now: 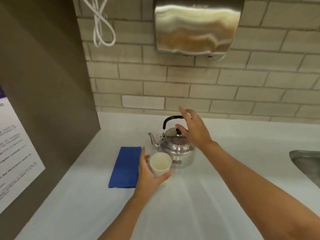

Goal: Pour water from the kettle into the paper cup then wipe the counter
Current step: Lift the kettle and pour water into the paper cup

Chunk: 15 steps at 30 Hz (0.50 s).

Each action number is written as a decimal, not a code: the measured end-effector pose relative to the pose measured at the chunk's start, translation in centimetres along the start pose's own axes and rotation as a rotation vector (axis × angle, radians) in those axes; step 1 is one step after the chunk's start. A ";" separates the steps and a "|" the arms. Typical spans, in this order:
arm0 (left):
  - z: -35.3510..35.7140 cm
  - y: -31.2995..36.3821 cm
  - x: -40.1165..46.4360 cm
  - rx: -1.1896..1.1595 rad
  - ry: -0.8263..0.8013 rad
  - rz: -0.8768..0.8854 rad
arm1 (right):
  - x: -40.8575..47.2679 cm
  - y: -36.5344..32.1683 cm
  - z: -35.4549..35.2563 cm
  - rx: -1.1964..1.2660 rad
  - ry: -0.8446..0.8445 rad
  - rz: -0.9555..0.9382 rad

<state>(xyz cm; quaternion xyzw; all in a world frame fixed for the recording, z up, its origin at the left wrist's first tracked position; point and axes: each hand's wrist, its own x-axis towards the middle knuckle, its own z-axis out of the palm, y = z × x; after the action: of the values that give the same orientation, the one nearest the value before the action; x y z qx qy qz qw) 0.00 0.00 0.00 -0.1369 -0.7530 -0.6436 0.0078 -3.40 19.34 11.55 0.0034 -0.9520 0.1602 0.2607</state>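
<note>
My left hand (147, 172) is curled around the cup (160, 164), thumb on the near side and fingers on the left side, gripping it where it stands upright on the counter (199, 196). The cup looks empty and sits just in front of the kettle (174, 144), about touching its base. My right hand (194, 129) is spread open over the kettle, fingers beside the black handle (170, 119) but not closed on it. The kettle stands upright near the counter's back edge, lid on, spout (153, 139) pointing left. The blue cloth (126, 167) lies folded flat just left of the cup, partly under my left hand. A sink (306, 163) cuts into the counter's right edge.
</note>
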 end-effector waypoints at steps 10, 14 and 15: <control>2.7 -2.0 0.9 -0.009 0.101 0.009 | 6.7 4.2 1.1 0.259 -0.331 -0.122; 3.0 -2.4 0.6 0.028 0.142 -0.032 | 7.1 5.1 2.0 0.304 -0.294 -0.159; 3.0 -2.6 0.5 0.030 0.143 -0.036 | 7.1 5.1 2.1 0.325 -0.293 -0.154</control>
<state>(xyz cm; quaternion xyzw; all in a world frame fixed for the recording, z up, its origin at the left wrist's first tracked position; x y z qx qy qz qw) -0.56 2.68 -2.93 -0.0766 -0.7624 -0.6404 0.0520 -11.06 24.13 11.82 0.1411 -0.9383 0.2891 0.1272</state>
